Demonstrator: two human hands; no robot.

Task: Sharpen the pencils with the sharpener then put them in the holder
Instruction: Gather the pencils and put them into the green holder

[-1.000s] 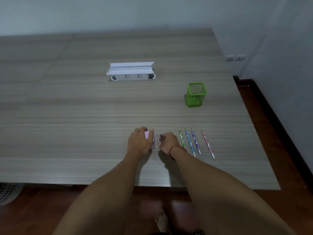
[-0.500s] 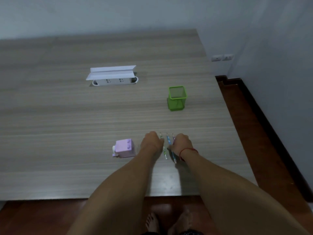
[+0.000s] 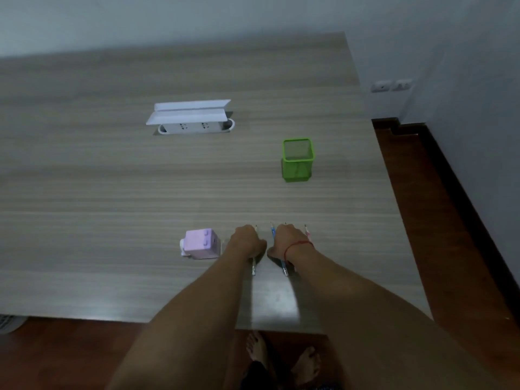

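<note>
Our left hand (image 3: 247, 241) quit the sharpener (image 3: 201, 244), now at its 9 o'clock | it and our right hand (image 3: 287, 241) curl over the pencils (image 3: 284, 268), whether gripping we cannot tell | holder (image 3: 297, 160) at 12 o'clock

Bare wood-grain tabletop (image 3: 140, 192) lies open between the row of patterned pencils (image 3: 284, 268) and the green square mesh holder (image 3: 297, 160). The lilac boxy plastic sharpener (image 3: 201, 244) stands just left of the left hand (image 3: 247, 241).
</note>
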